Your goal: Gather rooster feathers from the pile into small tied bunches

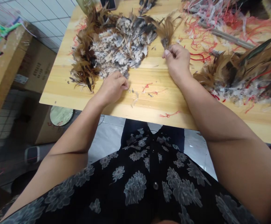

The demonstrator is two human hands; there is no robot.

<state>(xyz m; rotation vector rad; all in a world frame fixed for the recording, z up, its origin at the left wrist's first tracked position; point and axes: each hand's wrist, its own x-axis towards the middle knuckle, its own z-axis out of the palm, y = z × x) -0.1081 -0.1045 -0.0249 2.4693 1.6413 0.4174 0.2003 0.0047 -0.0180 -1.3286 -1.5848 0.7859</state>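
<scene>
My right hand (179, 62) pinches a small bunch of brown feathers (167, 31) by its lower end, with the feather tips fanned out away from me. My left hand (114, 87) rests low at the near edge of a pile of grey-white fluffy feathers (119, 49). Its fingers are pressed together, and whatever may be between them is too small to make out. Brown feather bunches (85, 67) line the left and far sides of the fluffy pile. Scraps of red string (147, 87) lie on the wooden table (149, 107) between my hands.
At the right lies a heap of long brown feathers (245, 70) with red string in it. Tangled red and white plastic strands (219, 18) and a grey rod (233, 39) lie behind. Cardboard boxes (36, 65) and a round stool (61, 115) stand to the left.
</scene>
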